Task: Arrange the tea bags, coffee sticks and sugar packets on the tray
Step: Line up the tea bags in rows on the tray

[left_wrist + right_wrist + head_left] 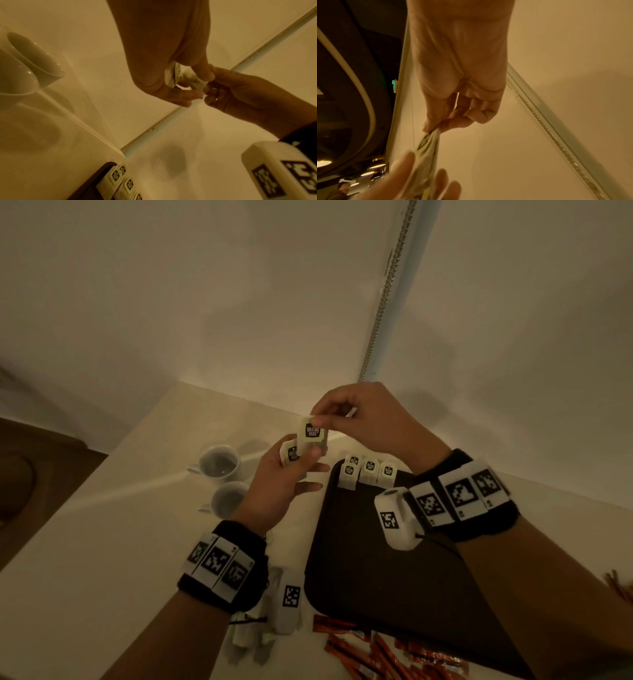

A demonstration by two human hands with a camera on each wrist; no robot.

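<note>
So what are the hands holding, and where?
Right hand pinches a white square tea bag by its top edge; left hand holds another.

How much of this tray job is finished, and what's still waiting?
Early days. Done: four tea bags stand in a group at the far corner of the dark tray. In hand: the right hand pinches one tea bag by its top, while the left hand holds another. Left: the orange coffee sticks still lie off the tray. Sugar packets I can't pick out.
</note>
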